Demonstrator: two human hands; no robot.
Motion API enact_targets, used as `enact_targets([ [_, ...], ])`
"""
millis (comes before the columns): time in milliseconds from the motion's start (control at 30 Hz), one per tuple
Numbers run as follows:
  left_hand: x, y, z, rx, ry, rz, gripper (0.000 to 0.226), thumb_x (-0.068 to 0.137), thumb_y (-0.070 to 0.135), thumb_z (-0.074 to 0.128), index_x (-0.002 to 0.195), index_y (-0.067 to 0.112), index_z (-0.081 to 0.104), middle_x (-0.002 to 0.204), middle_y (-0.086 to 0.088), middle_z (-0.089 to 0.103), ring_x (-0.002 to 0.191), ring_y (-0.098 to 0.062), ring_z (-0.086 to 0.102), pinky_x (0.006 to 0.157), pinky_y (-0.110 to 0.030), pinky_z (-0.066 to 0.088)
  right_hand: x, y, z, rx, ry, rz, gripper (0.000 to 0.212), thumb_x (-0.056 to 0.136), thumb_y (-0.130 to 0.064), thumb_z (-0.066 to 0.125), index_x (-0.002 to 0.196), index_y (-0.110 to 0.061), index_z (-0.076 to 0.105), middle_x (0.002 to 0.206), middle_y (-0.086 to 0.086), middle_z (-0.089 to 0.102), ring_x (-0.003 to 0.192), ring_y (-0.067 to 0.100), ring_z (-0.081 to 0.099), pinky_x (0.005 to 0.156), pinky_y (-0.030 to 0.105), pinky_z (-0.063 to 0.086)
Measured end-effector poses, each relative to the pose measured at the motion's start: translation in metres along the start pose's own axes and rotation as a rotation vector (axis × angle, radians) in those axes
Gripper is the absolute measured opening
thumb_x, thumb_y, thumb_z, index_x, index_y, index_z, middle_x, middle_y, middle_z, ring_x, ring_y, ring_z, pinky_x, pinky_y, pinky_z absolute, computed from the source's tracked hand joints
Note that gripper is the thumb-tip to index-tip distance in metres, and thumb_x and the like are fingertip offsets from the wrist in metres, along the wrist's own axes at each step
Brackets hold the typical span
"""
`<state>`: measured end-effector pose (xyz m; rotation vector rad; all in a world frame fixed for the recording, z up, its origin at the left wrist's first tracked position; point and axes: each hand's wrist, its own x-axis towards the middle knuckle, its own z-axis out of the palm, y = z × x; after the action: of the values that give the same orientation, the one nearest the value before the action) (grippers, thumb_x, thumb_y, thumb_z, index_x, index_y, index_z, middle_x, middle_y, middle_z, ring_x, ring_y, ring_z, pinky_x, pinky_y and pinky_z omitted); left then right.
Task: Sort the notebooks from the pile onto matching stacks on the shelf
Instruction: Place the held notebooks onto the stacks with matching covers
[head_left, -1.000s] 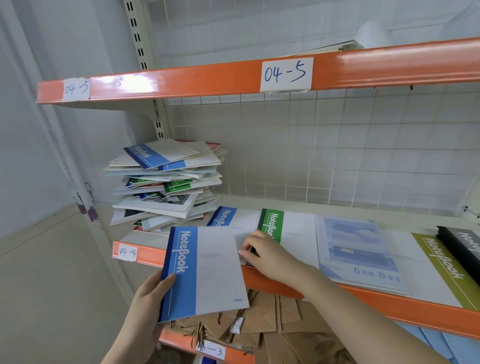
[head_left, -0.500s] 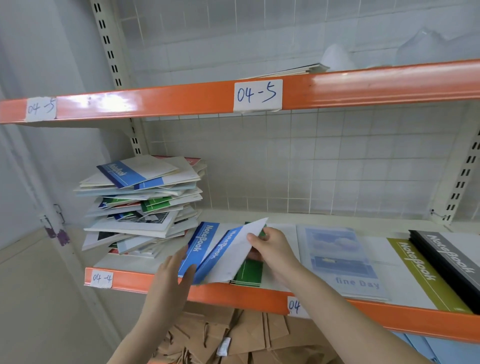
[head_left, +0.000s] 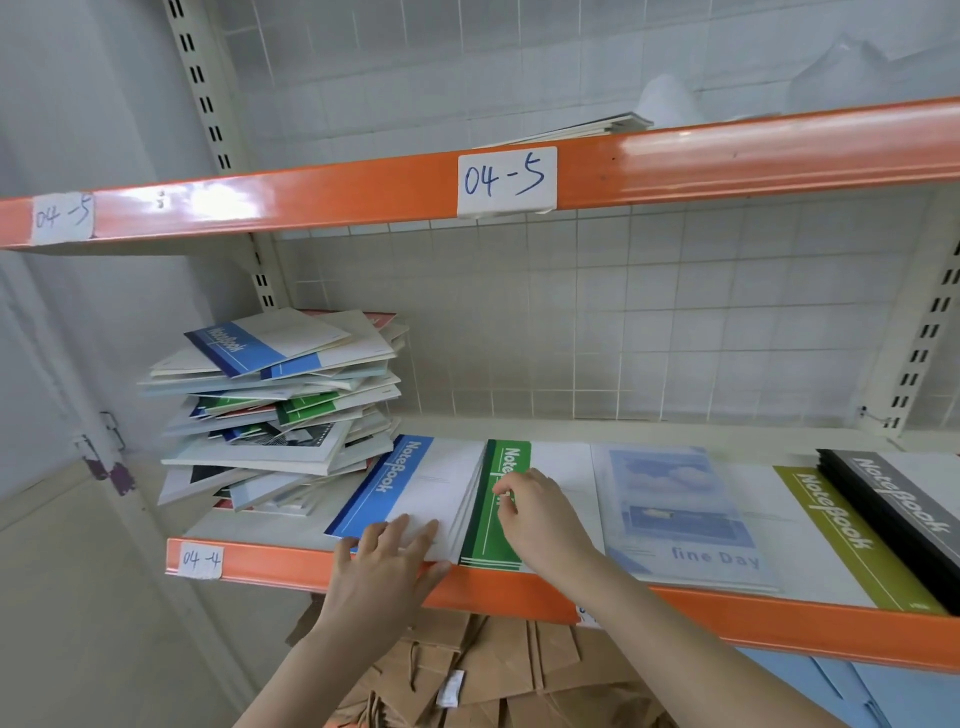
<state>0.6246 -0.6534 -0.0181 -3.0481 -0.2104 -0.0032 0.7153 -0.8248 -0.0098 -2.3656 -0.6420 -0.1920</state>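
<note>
A messy pile of mixed notebooks (head_left: 275, 400) stands at the left of the orange-edged shelf (head_left: 249, 566). Right of it lie sorted stacks: a blue notebook stack (head_left: 410, 483), a green one (head_left: 493, 525), a pale "fine Day" one (head_left: 675, 514), an olive one (head_left: 847, 535) and a black one (head_left: 893, 509). My left hand (head_left: 387, 558) rests with straight fingers on the front corner of the blue stack. My right hand (head_left: 535, 512) lies on the green stack, fingers curled at its left edge beside the blue stack.
An upper orange shelf (head_left: 727, 161) labelled 04-5 hangs overhead with a few flat items on it. Brown paper bags (head_left: 493, 675) fill the level below. A white wire grid (head_left: 623, 312) backs the shelf, and a slotted upright (head_left: 919, 358) stands at the right.
The blue notebook, tilted between both hands half a second ago, now lies flat on the blue stack. My left hand has come to rest on it and my right hand has shifted onto the green stack.
</note>
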Motion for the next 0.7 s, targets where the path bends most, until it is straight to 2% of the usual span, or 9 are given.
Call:
enact_targets([
  [67,-0.001,0.002,0.002,0.03,0.01,0.042,0.082,0.092,0.065,-0.007,0.115,0.036,0.066,0.107,0.002,0.07,0.093,-0.024,0.068,0.07,-0.048,0.055,-0.006,0.004,0.003,-0.077,-0.046,-0.028,0.03,0.098,-0.02,0.044,0.126,-0.016,0.054,0.127,0.002,0.052,0.116,0.014,0.048,0.098,0.025,0.043],
  [167,-0.004,0.007,0.01,0.035,0.019,0.055,0.069,0.097,0.06,0.004,0.11,0.037,0.067,0.095,0.004,0.071,0.081,-0.021,0.069,0.059,-0.043,0.056,-0.012,0.007,0.006,-0.115,-0.062,-0.064,0.031,0.098,-0.021,0.044,0.128,-0.017,0.051,0.13,-0.001,0.047,0.118,0.013,0.043,0.1,0.024,0.04],
  [233,-0.005,0.009,0.011,0.03,0.044,0.055,0.07,0.096,0.063,0.002,0.116,0.039,0.064,0.1,0.003,0.07,0.086,-0.021,0.068,0.064,-0.043,0.057,-0.013,0.008,0.005,-0.104,-0.05,-0.069,0.031,0.098,-0.021,0.044,0.128,-0.018,0.051,0.13,-0.001,0.047,0.119,0.012,0.043,0.101,0.022,0.039],
  [300,-0.003,0.01,0.006,-0.003,0.075,0.074,0.084,0.085,0.072,-0.012,0.132,0.042,0.051,0.123,0.004,0.06,0.111,-0.023,0.059,0.086,-0.047,0.051,-0.011,0.009,0.005,-0.083,-0.047,-0.07,0.031,0.098,-0.019,0.044,0.127,-0.017,0.053,0.129,-0.001,0.048,0.119,0.012,0.043,0.101,0.022,0.038],
  [367,0.003,0.006,0.004,-0.079,0.096,0.075,0.098,0.069,0.08,-0.018,0.142,0.041,0.034,0.139,0.009,0.043,0.129,-0.017,0.039,0.104,-0.04,0.035,-0.01,0.01,0.004,-0.068,-0.059,-0.063,0.03,0.098,-0.019,0.045,0.126,-0.016,0.054,0.129,0.0,0.048,0.119,0.013,0.043,0.1,0.022,0.039],
  [433,0.013,-0.006,0.003,-0.242,0.172,-0.01,0.082,0.082,0.075,0.004,0.143,0.032,0.038,0.14,0.007,0.043,0.129,-0.015,0.038,0.104,-0.035,0.034,-0.008,0.011,0.004,-0.061,-0.072,-0.061,0.029,0.098,-0.019,0.045,0.125,-0.014,0.055,0.128,0.001,0.049,0.118,0.013,0.044,0.099,0.023,0.04],
  [500,0.026,-0.02,0.002,-0.334,0.223,-0.13,0.052,0.098,0.048,0.032,0.141,0.021,0.04,0.139,-0.002,0.047,0.126,-0.021,0.04,0.101,-0.035,0.037,-0.006,0.011,0.003,-0.063,-0.073,-0.063,0.029,0.098,-0.02,0.045,0.124,-0.014,0.056,0.128,0.002,0.051,0.117,0.014,0.046,0.099,0.024,0.042],
  [567,0.037,-0.029,0.005,-0.393,0.199,-0.24,0.046,0.1,0.037,0.039,0.139,0.014,0.039,0.136,-0.009,0.048,0.121,-0.026,0.043,0.097,-0.037,0.038,-0.003,0.009,0.003,-0.071,-0.056,-0.072,0.029,0.098,-0.02,0.044,0.124,-0.015,0.056,0.126,0.003,0.053,0.115,0.015,0.048,0.097,0.025,0.043],
  [700,0.043,-0.033,0.019,-0.402,0.214,-0.309,0.047,0.098,0.039,0.044,0.136,0.011,0.043,0.13,-0.012,0.049,0.116,-0.031,0.047,0.094,-0.038,0.039,0.007,0.002,0.006,-0.069,-0.013,-0.086,0.029,0.098,-0.02,0.043,0.123,-0.017,0.056,0.124,0.001,0.054,0.111,0.015,0.05,0.093,0.028,0.046],
])
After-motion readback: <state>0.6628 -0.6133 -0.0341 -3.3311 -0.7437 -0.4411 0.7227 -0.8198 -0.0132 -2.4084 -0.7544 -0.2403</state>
